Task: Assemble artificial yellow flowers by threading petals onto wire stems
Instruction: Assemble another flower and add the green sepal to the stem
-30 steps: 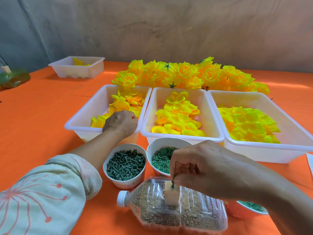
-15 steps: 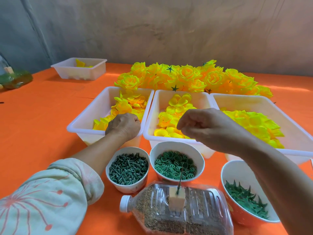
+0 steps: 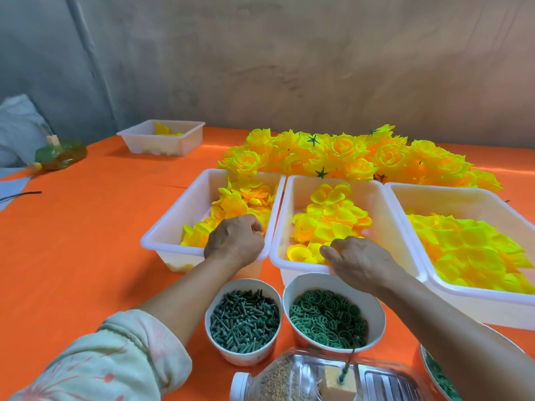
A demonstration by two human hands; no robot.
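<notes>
Three white trays hold loose yellow petals: the left tray (image 3: 162,227), the middle tray (image 3: 301,192) and the right tray (image 3: 463,198). My left hand (image 3: 234,244) is curled in a fist on the near right corner of the left tray, and nothing shows between its fingers. My right hand (image 3: 359,259) reaches over the near rim of the middle tray, thumb out, its fingers touching the petals (image 3: 327,221). A thin green wire stem (image 3: 346,363) stands in a foam block (image 3: 335,380) on a plastic bottle (image 3: 278,380) lying at the front.
A cup of dark green pegs (image 3: 243,319) and a cup of green rings (image 3: 327,316) stand before the trays. A bowl of green parts (image 3: 437,371) is at bottom right. Finished yellow flowers (image 3: 347,154) lie behind the trays. A small tray (image 3: 162,137) and a green bottle (image 3: 60,154) sit far left.
My right hand let go of the wire stem in the foam block and moved up and forward into the middle tray. My left hand stayed on the left tray.
</notes>
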